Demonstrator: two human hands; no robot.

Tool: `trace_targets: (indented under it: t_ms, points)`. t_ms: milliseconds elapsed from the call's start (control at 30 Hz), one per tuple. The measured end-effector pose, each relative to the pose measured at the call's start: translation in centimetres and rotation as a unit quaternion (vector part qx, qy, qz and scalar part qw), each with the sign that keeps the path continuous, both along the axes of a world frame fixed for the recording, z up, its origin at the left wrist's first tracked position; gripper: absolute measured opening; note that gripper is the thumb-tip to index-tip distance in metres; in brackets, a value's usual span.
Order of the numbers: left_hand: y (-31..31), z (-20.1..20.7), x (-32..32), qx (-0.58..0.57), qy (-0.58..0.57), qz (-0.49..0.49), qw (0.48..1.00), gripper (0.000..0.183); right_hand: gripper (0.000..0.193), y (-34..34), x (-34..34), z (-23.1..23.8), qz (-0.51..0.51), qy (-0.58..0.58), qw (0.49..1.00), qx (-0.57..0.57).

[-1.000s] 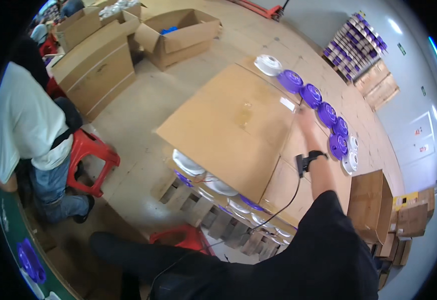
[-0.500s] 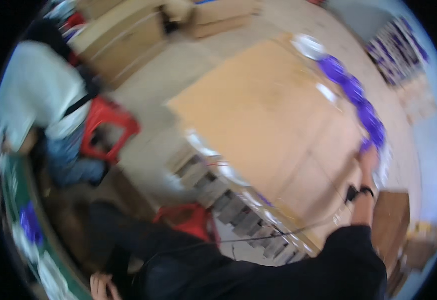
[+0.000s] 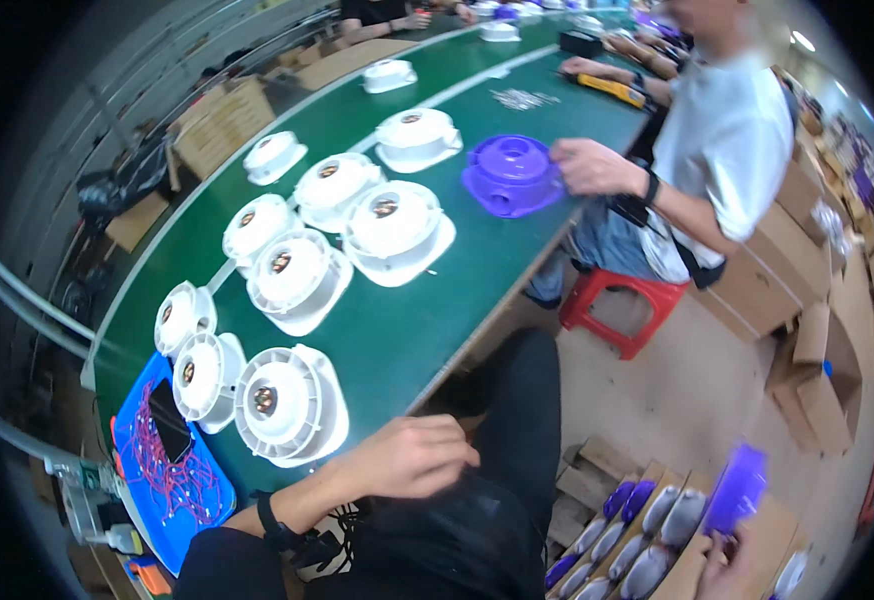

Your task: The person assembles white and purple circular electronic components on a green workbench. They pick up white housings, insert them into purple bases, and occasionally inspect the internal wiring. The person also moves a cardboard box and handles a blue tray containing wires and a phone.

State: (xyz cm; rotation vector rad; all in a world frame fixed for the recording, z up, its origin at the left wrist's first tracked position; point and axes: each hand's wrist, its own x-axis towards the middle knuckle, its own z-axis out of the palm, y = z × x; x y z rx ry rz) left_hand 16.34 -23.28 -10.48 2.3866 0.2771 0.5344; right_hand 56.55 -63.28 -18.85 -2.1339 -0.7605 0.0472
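Note:
My right hand (image 3: 722,572), low at the right, grips a purple plastic housing (image 3: 737,492) by its lower end; motion blurs it. Fingers curled, my left hand (image 3: 419,456) lies over my dark-clothed lap beside the table edge, and nothing shows in it. Close to that hand, a white round housing (image 3: 279,400) with copper-coloured metal parts in its centre sits on the green table (image 3: 397,345). Several more like it stand beyond. Across the table, a co-worker's hand (image 3: 597,168) touches another purple housing (image 3: 513,172).
A blue tray (image 3: 212,490) holds a tangle of red and purple wires and a dark phone (image 3: 170,420). Below my right hand, a cardboard box (image 3: 677,575) contains rows of white and purple parts. The co-worker sits on a red stool (image 3: 622,310); a yellow tool (image 3: 612,90) lies farther off.
My view has swung from the cardboard sheet and floor to the green table. My right hand has lifted a purple housing away from the row it was reaching into.

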Motion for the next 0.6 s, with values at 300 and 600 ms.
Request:
trace_targets:
  t_ms: [300,600]
  points:
    - [-1.9,6.7,-5.7,0.2,-0.011,0.108,0.974,0.023,0.024,37.8,-13.9,12.8,0.631,-0.235,0.736,0.079]
    - [-1.2,10.2,-12.6,0.093,0.288,0.377,0.875,0.081,0.033,44.7,-21.4,11.6,0.675,-0.155,0.711,0.121]
